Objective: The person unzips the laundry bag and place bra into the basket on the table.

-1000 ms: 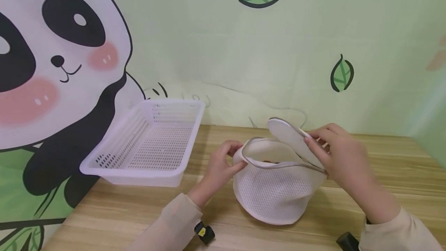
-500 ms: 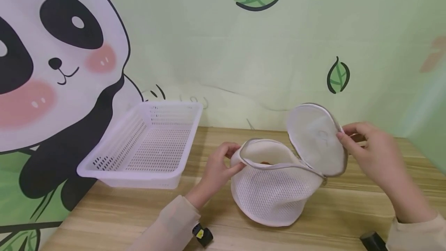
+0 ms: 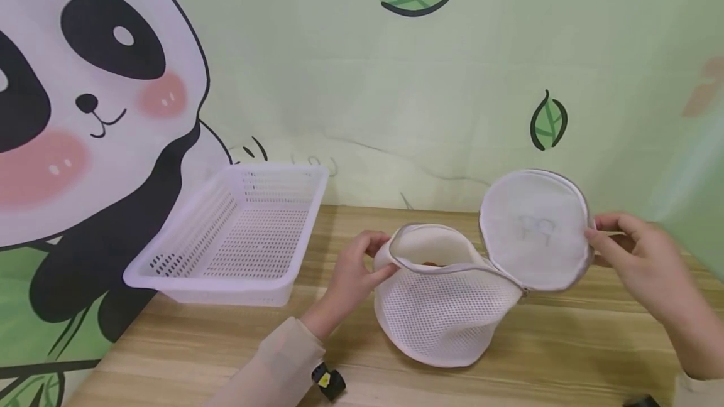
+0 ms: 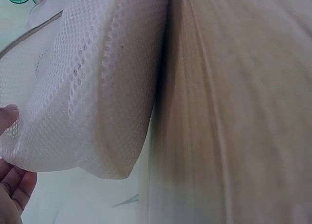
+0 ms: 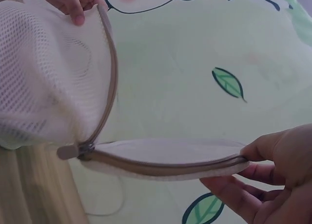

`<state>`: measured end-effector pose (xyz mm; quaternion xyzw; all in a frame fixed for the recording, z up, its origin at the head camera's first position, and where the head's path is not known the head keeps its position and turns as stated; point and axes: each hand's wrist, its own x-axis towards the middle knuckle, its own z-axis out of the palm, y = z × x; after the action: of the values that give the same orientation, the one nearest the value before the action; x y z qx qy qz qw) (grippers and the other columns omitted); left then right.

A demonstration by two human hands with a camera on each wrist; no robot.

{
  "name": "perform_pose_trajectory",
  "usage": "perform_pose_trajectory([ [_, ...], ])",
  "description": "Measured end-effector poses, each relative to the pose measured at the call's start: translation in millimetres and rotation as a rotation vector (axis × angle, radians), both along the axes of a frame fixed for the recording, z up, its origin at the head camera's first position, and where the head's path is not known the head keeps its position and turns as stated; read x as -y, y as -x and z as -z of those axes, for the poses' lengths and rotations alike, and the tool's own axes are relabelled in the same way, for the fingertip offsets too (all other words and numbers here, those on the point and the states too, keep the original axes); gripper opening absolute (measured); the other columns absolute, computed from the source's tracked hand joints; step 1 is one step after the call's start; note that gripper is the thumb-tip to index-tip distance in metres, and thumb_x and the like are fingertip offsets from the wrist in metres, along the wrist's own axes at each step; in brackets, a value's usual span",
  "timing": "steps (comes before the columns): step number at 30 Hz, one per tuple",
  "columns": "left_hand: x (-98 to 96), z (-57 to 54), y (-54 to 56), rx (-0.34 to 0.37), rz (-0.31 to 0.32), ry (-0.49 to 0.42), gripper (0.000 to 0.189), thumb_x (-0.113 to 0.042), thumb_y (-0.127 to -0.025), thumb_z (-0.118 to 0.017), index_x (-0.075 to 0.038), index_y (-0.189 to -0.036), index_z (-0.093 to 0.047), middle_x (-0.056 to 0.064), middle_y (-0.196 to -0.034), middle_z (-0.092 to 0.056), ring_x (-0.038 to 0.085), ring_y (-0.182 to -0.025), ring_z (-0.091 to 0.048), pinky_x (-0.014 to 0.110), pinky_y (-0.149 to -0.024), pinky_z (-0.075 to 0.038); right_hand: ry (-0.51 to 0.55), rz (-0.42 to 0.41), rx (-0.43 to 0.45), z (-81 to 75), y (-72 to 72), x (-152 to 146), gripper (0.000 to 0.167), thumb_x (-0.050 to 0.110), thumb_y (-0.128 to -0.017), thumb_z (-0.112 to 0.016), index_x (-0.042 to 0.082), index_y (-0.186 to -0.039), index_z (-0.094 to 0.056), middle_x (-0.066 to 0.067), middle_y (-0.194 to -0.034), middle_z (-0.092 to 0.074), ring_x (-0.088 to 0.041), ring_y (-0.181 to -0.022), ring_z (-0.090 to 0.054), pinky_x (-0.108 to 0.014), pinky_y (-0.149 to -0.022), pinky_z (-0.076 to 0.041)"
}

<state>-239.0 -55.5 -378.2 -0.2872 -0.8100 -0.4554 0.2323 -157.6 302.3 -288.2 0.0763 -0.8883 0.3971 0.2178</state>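
Observation:
A white mesh laundry bag [image 3: 438,313] stands on the table with its round zippered lid [image 3: 534,231] folded out to the right. My left hand [image 3: 356,278] pinches the bag's left rim between thumb and fingers; the left wrist view shows the mesh wall [image 4: 83,87] beside that thumb. With thumb and fingers my right hand [image 3: 645,262] pinches the lid's outer edge. A zipper pull [image 5: 68,152] sits where lid and rim meet, in the right wrist view. Something reddish-brown [image 3: 432,264] shows just inside the opening; most of the contents are hidden.
To the left of the bag, a white perforated plastic basket [image 3: 254,244] stands on the wooden table [image 3: 226,344]. Behind the table hangs a green backdrop [image 3: 317,68] printed with a panda and leaves.
My right hand has swung the lid from above the opening out to the right, so its inner face shows. The left hand keeps its hold on the rim; the bag stays in place.

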Motion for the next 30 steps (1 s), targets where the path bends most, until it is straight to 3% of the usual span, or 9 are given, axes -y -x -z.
perform_pose_trajectory([
  [1,0.2,-0.1,0.0,0.000,0.000,-0.003,0.041,-0.005,-0.074,-0.080,0.000,-0.110,-0.060,0.012,-0.099,-0.067,0.021,-0.085,-0.062,0.037,-0.077,-0.054,0.019,-0.007,-0.001,3.0,0.6,-3,0.026,0.007,-0.097,-0.052,-0.014,-0.112,-0.053,0.029,-0.088,-0.053,0.011,-0.072,-0.059,-0.013,-0.060,-0.053],
  [5,0.8,0.7,0.4,-0.013,0.002,-0.009,0.041,-0.006,-0.074,-0.080,0.000,-0.109,-0.060,0.013,-0.098,-0.068,0.022,-0.084,-0.063,0.036,-0.076,-0.055,0.112,-0.053,0.010,17.3,2.3,-12,0.011,0.007,-0.097,-0.052,0.007,-0.106,-0.059,0.023,-0.093,-0.056,0.008,-0.076,-0.061,-0.013,-0.063,-0.054],
  [8,1.0,1.5,0.7,-0.029,0.003,-0.009,0.041,-0.006,-0.073,-0.081,0.000,-0.108,-0.060,0.013,-0.098,-0.068,0.021,-0.083,-0.063,0.032,-0.075,-0.055,0.162,-0.063,0.032,26.2,2.8,-16,0.016,0.007,-0.097,-0.051,0.021,-0.102,-0.057,0.022,-0.095,-0.056,0.007,-0.078,-0.061,-0.012,-0.065,-0.054],
  [14,0.8,2.6,1.1,-0.036,0.005,-0.013,0.042,-0.007,-0.074,-0.081,0.000,-0.109,-0.059,0.012,-0.098,-0.067,0.021,-0.083,-0.063,0.027,-0.075,-0.054,0.249,-0.034,0.081,38.3,3.6,-19,0.020,0.008,-0.097,-0.051,0.027,-0.097,-0.058,0.023,-0.090,-0.057,0.008,-0.078,-0.059,-0.012,-0.064,-0.053],
  [22,0.2,3.5,-0.5,-0.019,0.006,-0.025,0.042,-0.008,-0.074,-0.080,-0.001,-0.110,-0.059,0.010,-0.095,-0.066,0.019,-0.081,-0.061,0.027,-0.074,-0.053,0.628,-0.206,0.097,63.9,12.9,-30,0.024,0.001,-0.096,-0.050,0.019,-0.090,-0.064,0.012,-0.086,-0.064,0.001,-0.077,-0.062,-0.012,-0.066,-0.053],
  [30,-0.8,6.0,1.5,-0.016,0.022,-0.031,0.043,-0.008,-0.075,-0.080,-0.001,-0.110,-0.058,0.010,-0.094,-0.067,0.019,-0.080,-0.061,0.024,-0.073,-0.053,0.749,-0.245,0.156,83.8,21.0,-39,0.021,0.002,-0.097,-0.049,0.016,-0.090,-0.064,0.010,-0.085,-0.063,-0.001,-0.076,-0.062,-0.014,-0.068,-0.053],
])
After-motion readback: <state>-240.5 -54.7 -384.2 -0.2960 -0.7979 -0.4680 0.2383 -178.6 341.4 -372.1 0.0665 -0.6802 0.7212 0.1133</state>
